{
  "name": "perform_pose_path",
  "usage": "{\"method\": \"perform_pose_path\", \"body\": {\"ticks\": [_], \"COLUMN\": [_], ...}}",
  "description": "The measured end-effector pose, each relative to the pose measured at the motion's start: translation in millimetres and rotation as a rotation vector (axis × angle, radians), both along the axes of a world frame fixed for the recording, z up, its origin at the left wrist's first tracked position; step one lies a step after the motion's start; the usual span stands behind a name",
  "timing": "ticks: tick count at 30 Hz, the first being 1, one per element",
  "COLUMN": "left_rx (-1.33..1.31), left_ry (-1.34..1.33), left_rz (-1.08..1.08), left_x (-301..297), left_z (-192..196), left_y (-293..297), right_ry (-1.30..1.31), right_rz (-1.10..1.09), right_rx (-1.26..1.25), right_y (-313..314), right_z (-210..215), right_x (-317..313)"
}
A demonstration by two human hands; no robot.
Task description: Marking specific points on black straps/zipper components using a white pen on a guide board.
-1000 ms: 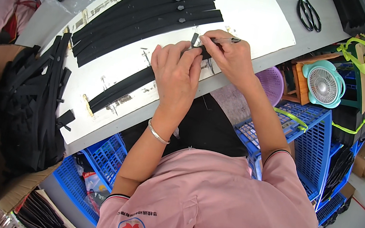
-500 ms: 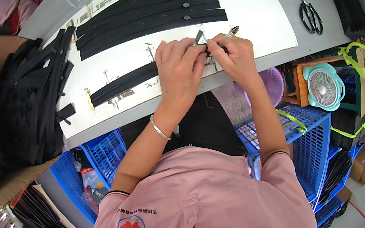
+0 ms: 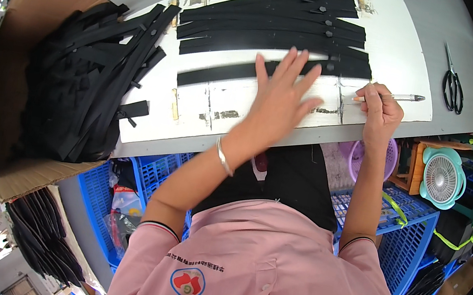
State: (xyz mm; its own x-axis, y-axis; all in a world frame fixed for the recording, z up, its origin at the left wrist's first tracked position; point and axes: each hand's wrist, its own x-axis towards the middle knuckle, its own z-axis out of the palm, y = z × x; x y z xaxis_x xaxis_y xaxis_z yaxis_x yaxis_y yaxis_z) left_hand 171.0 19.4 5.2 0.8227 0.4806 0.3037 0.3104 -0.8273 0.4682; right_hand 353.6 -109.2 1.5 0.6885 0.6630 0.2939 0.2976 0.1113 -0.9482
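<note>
Since the long, flat, black fabric strip lying nearest on the white board looks light and limp, pinching its ends seems best; the left hand, fingers apart, is over it, contact uncertain through blur; the right hand grips a slim, transparent plastic pen.

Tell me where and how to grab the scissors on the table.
Grip the scissors by the black handles, probably best from the near side: they lie with the handles nearest and the blades pointing away. The right hand is the closer one, but holds a pen.
</note>
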Motion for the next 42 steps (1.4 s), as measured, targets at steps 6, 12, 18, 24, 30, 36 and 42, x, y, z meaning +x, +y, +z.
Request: {"method": "perform_pose_path", "body": {"ticks": [6,12,18,24,30,36,42], "left_rx": [-0.027,0.161,0.387,0.288,-0.168,-0.182,0.021], "left_ry": [-0.003,-0.226,-0.015,-0.217,-0.231,-0.272,-0.185], "left_rz": [-0.037,0.278,0.737,0.601,0.191,0.202,0.266], "left_x": [18.9,-65.8,-175.4,-143.1,-69.6,-33.5,-66.6], "left_z": [0.7,12.7,-1.9,15.2,20.7,10.7,5.6], "left_y": [77.3,123.0,194.1,143.1,37.3,1.5,-4.4], "right_ry": [0.064,0.096,0.081,0.071,-0.026,-0.796,-0.862], "right_rz": [0.004,-0.006,-0.015,-0.048,-0.081,-0.104,-0.138], "right_rx": [-0.002,-0.014,-0.056,-0.064,-0.115,-0.105,-0.292], "right_y": [3.8,8.2,7.0,6.6,7.9,-7.6,-31.9], "right_z": [0.2,6.2,6.0,6.7,23.3,3.5,-4.3], "right_x": [-1.3,-3.8,-2.4,-3.8,-19.6,-54.9,-42.3]}}
